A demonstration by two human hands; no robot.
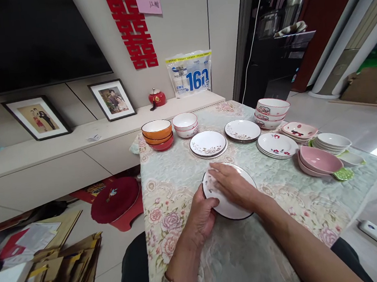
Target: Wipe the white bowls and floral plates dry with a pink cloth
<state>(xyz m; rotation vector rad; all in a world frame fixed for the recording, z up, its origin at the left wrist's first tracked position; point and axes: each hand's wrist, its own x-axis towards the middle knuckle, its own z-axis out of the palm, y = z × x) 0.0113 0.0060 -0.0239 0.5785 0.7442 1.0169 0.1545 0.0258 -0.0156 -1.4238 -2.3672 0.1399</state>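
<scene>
A white plate with a dark rim (pixel 231 209) is tilted over the near part of the table in front of me. My left hand (pixel 201 213) grips its left edge, thumb over the upper face. Across that face lies my right hand (pixel 231 183), its fingers pressing a thin white wipe (pixel 210 181) against the plate; the wipe is partly hidden under the fingers. Just beyond stand a stack of floral plates (pixel 208 143) and another plate stack with dark rims (pixel 243 130).
Orange and red bowls (pixel 157 133) and white bowls (pixel 186 124) stand at the back left. To the right are flower-patterned plates (pixel 277 144), pink dishes (pixel 320 160), small white bowls (pixel 334 141) and tall bowls (pixel 272 107). A red stool (pixel 115 200) stands left of the table.
</scene>
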